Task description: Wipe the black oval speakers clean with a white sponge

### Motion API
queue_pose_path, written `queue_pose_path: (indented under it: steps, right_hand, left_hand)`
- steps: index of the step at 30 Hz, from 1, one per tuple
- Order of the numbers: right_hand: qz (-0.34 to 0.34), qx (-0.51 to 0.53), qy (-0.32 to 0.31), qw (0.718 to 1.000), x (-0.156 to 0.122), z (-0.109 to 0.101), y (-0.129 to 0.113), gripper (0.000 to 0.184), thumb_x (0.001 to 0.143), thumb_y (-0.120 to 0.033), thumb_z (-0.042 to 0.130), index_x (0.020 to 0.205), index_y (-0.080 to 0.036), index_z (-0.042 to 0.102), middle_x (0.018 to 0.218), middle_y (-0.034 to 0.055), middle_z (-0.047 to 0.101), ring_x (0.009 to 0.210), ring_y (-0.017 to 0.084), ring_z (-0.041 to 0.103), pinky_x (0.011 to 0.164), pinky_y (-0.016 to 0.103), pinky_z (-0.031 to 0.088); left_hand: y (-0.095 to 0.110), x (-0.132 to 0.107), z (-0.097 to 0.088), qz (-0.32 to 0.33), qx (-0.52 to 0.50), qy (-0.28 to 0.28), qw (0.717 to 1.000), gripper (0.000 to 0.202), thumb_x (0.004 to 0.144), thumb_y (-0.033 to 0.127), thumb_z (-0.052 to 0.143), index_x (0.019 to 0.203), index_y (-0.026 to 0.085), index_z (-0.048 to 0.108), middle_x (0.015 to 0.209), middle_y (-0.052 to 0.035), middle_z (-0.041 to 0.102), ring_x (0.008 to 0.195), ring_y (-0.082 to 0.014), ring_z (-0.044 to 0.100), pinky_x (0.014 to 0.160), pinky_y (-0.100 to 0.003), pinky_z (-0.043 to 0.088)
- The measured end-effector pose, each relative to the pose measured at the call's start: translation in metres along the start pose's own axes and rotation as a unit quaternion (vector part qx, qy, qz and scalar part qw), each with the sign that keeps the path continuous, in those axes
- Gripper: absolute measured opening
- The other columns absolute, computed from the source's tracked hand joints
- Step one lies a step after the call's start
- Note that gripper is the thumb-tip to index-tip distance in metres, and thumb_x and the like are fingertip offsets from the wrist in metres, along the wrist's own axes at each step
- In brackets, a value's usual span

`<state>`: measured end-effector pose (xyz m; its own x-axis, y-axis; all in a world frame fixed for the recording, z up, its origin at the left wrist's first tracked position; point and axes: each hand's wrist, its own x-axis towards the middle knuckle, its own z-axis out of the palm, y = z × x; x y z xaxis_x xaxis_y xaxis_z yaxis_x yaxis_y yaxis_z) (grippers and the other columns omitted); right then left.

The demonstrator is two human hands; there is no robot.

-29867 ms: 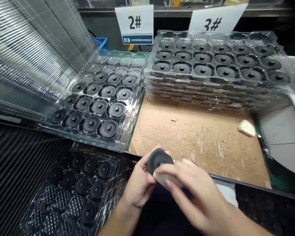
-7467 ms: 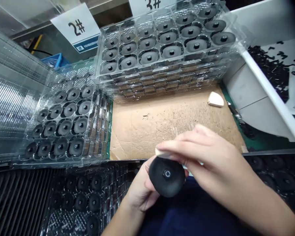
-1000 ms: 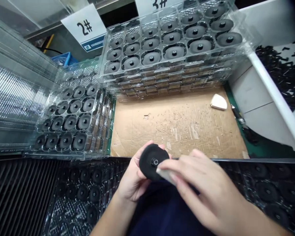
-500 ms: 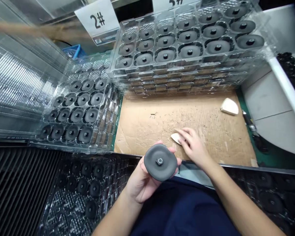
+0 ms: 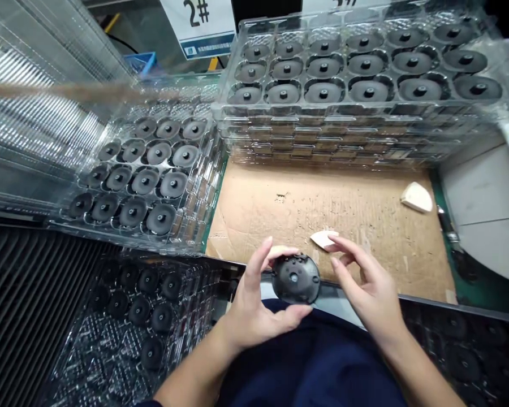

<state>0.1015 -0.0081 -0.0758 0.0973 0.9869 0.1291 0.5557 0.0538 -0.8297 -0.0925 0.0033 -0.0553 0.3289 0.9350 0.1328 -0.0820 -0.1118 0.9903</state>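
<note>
"The left hand [image 5: 254, 311]?"

"Pinching the black disc [image 5: 294, 280] by its rim — round, no long axis. To its right, the right hand [image 5: 375, 294] is spread, holding nothing."

"Beyond?"

"A white wedge [image 5: 321, 239] near those fingertips, on cardboard [image 5: 254, 209] — one clear tray stack [image 5: 195, 217] left, another stack [image 5: 335, 137] behind."

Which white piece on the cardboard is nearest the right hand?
The pointed white piece, by the right hand; the blunter white piece lies farther back and right on the cardboard.
</note>
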Motion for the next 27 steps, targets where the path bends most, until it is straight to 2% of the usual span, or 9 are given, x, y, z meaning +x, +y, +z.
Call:
queue_pose_path:
  steps: [2,6,9,12,14,17,20,23,27]
  right_hand:
    - [-0.048,-0.008,-0.018,0.999,-0.006,0.001,-0.006,0.039,0.09,-0.017,0.053,0.129,-0.023,0.049,0.104,0.0062,0.063,0.074,0.015,0.058,0.076,0.032,0.049]
    - [-0.215,-0.064,-0.101,0.969,-0.002,-0.002,-0.015,0.047,0.091,-0.013,0.053,0.135,-0.026,0.044,0.106,0.0071,0.062,0.086,0.018,0.057,0.076,0.034,0.046]
    - [-0.274,-0.08,-0.155,0.946,0.009,0.0,-0.022,0.032,0.094,-0.029,0.052,0.125,-0.023,0.056,0.087,0.0049,0.065,0.076,0.018,0.054,0.069,0.034,0.043]
    - [-0.273,-0.03,-0.153,0.949,0.013,0.012,-0.037,0.02,0.095,-0.03,0.051,0.102,-0.019,0.065,0.064,0.0003,0.059,0.059,0.015,0.048,0.06,0.03,0.04]
    - [-0.253,0.004,-0.138,0.958,0.008,0.024,-0.048,0.017,0.094,-0.023,0.049,0.089,-0.018,0.065,0.06,-0.0005,0.057,0.054,0.014,0.049,0.056,0.029,0.04]
    - [-0.251,0.016,-0.179,0.951,-0.006,0.04,-0.055,0.015,0.093,-0.023,0.05,0.09,-0.02,0.065,0.065,0.0001,0.063,0.055,0.014,0.056,0.056,0.027,0.044]
    - [-0.252,-0.002,-0.224,0.941,-0.016,0.046,-0.045,0.017,0.092,-0.025,0.051,0.091,-0.022,0.067,0.071,0.0005,0.068,0.059,0.014,0.062,0.057,0.026,0.048]
    - [-0.266,-0.039,-0.246,0.931,-0.02,0.045,-0.028,0.02,0.092,-0.031,0.051,0.089,-0.022,0.07,0.07,0.0011,0.07,0.06,0.015,0.065,0.054,0.024,0.052]
    - [-0.31,-0.071,-0.25,0.915,-0.024,0.043,-0.02,0.026,0.092,-0.035,0.049,0.088,-0.022,0.071,0.07,0.0016,0.072,0.059,0.016,0.068,0.052,0.023,0.056]
  left_hand:
    - [-0.004,-0.001,-0.007,0.048,0.112,-0.03,0.992,0.105,0.069,0.01,0.074,0.143,0.048,0.008,0.129,-0.0068,0.053,0.116,-0.024,0.053,0.099,-0.044,0.042]
    - [-0.002,-0.003,-0.018,0.054,0.144,-0.041,0.987,0.107,0.07,0.013,0.074,0.144,0.046,0.003,0.131,-0.0073,0.053,0.114,-0.0222,0.055,0.097,-0.039,0.044]
    - [0.001,-0.007,-0.025,-0.011,0.116,-0.015,0.993,0.091,0.068,0.024,0.078,0.142,0.038,0.028,0.128,-0.0072,0.059,0.115,-0.0225,0.056,0.101,-0.037,0.04]
    - [-0.001,-0.016,-0.036,-0.148,0.012,0.016,0.989,0.05,0.071,0.052,0.069,0.11,0.021,0.067,0.104,-0.0109,0.071,0.096,-0.0241,0.066,0.089,-0.036,0.049]
    - [-0.005,-0.027,-0.048,-0.197,-0.013,0.061,0.978,0.056,0.071,0.067,0.057,0.083,0.014,0.073,0.077,-0.011,0.073,0.069,-0.0213,0.068,0.068,-0.033,0.055]
    - [-0.009,-0.054,-0.084,-0.226,0.062,0.167,0.958,0.062,0.067,0.072,0.056,0.07,0.012,0.069,0.057,-0.0063,0.066,0.048,-0.0164,0.06,0.05,-0.029,0.05]
    - [-0.002,-0.099,-0.136,-0.261,0.192,0.295,0.899,0.049,0.071,0.063,0.061,0.074,0.015,0.069,0.061,-0.0042,0.067,0.057,-0.0178,0.062,0.06,-0.032,0.052]
    - [0.012,-0.16,-0.186,-0.283,0.343,0.413,0.795,0.032,0.079,0.049,0.059,0.083,0.018,0.068,0.095,-0.0081,0.07,0.096,-0.0244,0.061,0.09,-0.041,0.047]
    - [0.012,-0.232,-0.218,-0.344,0.453,0.442,0.693,0.023,0.085,0.034,0.058,0.099,0.016,0.063,0.119,-0.009,0.06,0.115,-0.0253,0.053,0.099,-0.052,0.04]
